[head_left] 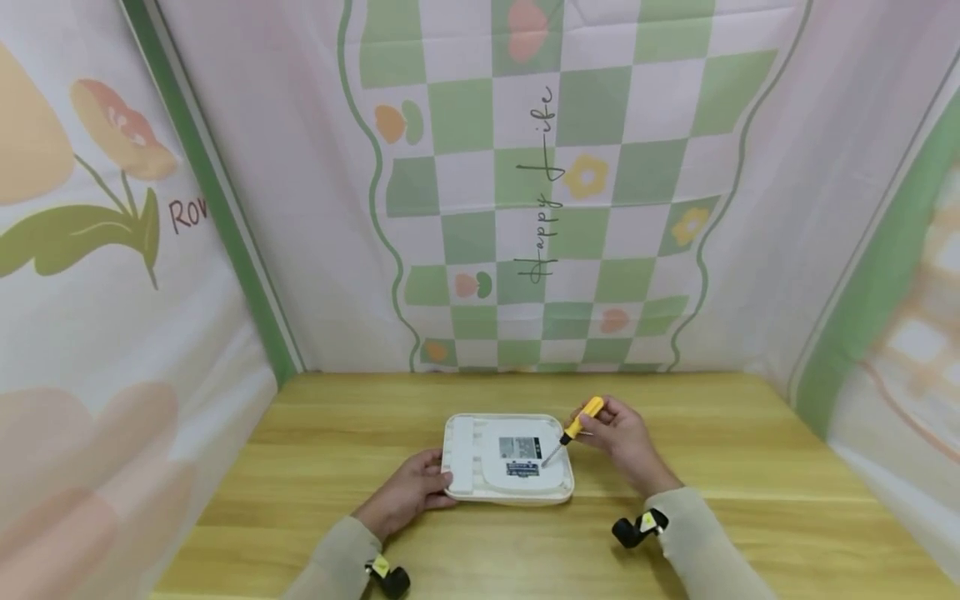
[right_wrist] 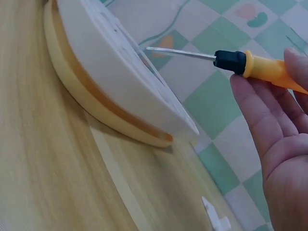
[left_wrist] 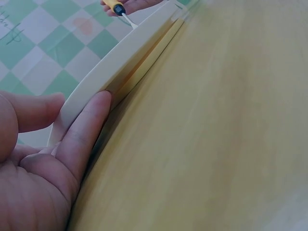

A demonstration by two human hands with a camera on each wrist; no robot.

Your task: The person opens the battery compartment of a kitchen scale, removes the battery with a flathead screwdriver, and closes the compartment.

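A white, flat device with rounded corners lies on the wooden table, its underside facing up. A grey label and a battery compartment holding blue batteries show on it. My left hand grips its left edge, thumb on the rim and a finger beneath it. In my right hand, a yellow-handled screwdriver with a black collar is pinched between thumb and fingers. Its metal shaft slants down to the left, the tip close over the compartment's right end.
A small white plastic piece lies on the table near my right hand. The wooden table reaches back to a checkered fabric wall, with more printed fabric on both sides. Small black cameras sit on both wrists.
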